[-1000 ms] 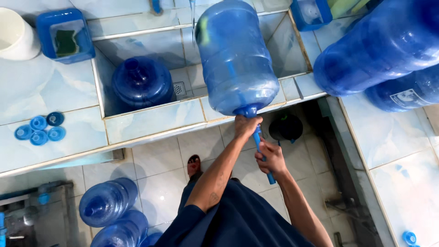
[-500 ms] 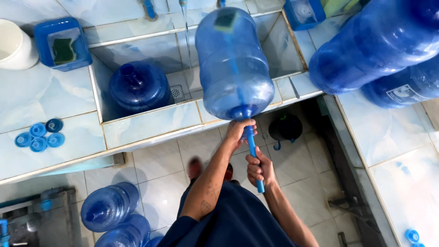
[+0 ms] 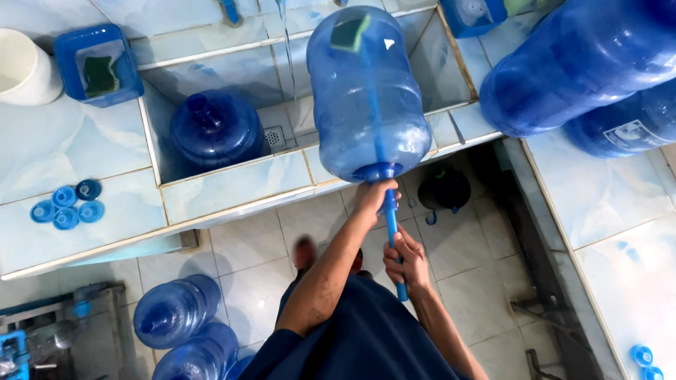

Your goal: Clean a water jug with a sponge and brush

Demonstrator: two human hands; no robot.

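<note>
A person's left hand (image 3: pixel 373 198) is closing around the neck of a large blue water jug (image 3: pixel 366 98), which is lying tilted on the edge of a tiled wash basin (image 3: pixel 232 186), its mouth pointing out toward the person and its base leaning over the basin. The right hand (image 3: pixel 407 259) is wrapping its fingers tightly around the blue handle of a long bottle brush (image 3: pixel 392 232), whose shaft is running in through the mouth and up the inside of the jug, ending in a green scrubbing head (image 3: pixel 350 33) near the jug's base. Inside the basin, a second blue jug (image 3: pixel 211 130) is standing upright just beside a small floor drain (image 3: pixel 274 136). On the tiled counter to the left, a cluster of blue bottle caps (image 3: pixel 67 207) is sitting well apart from a blue tub holding a green sponge (image 3: pixel 95 65) and a white bucket (image 3: pixel 27 69). To the right, more jugs (image 3: pixel 584 63) are lying on their sides on the counter, while others (image 3: pixel 176 309) are resting on the floor tiles at lower left, near the person's dark blue shirt (image 3: pixel 366 345).
</note>
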